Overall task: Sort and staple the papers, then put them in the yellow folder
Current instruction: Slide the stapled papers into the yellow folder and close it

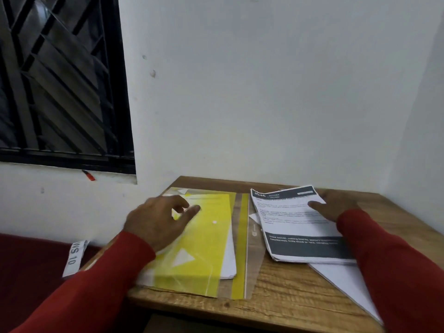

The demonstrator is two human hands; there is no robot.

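Yellow folder [199,246] lay flat on the table [288,292], directly under the left hand [158,222]. White sheets stuck out of its edge on the side toward the right hand. Left hand rested on the folder's cover, fingers loosely bent, index finger stretched forward along the surface, gripping nothing. Printed paper stack [300,227] sat just right of the folder, overlapping its clear flap. Right hand [336,205] held the stack's far right edge: thumb lay on the top sheet, fingers were hidden behind the pages. More white sheets [346,282] lay beneath the stack, under the right forearm. Both sleeves were red. A white tag [75,258] printed "10" hung left of the left forearm, off the table.
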